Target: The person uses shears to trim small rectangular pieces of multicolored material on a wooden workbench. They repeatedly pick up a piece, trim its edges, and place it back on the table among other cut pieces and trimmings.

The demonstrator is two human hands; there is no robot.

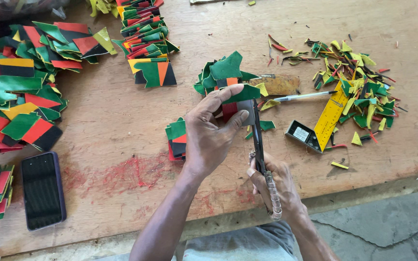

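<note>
My left hand (pixel 210 133) pinches a multicoloured patch (pixel 240 99) of green, red and black material together with a grey template, held just above the wooden table (pixel 112 121). My right hand (pixel 276 186) grips the handles of dark scissors (pixel 258 140), whose blades point away from me and run along the patch's right edge. Just beyond the patch lies a small heap of green pieces (pixel 221 72). A short stack of cut patches (pixel 176 137) sits under my left wrist.
Large piles of coloured patches (pixel 20 92) cover the left side, with a neat stack (pixel 146 43) at the back. A phone (pixel 42 190) lies at front left. A yellow square ruler (pixel 327 118), a pen (pixel 306 96) and offcut scraps (pixel 359 92) lie to the right.
</note>
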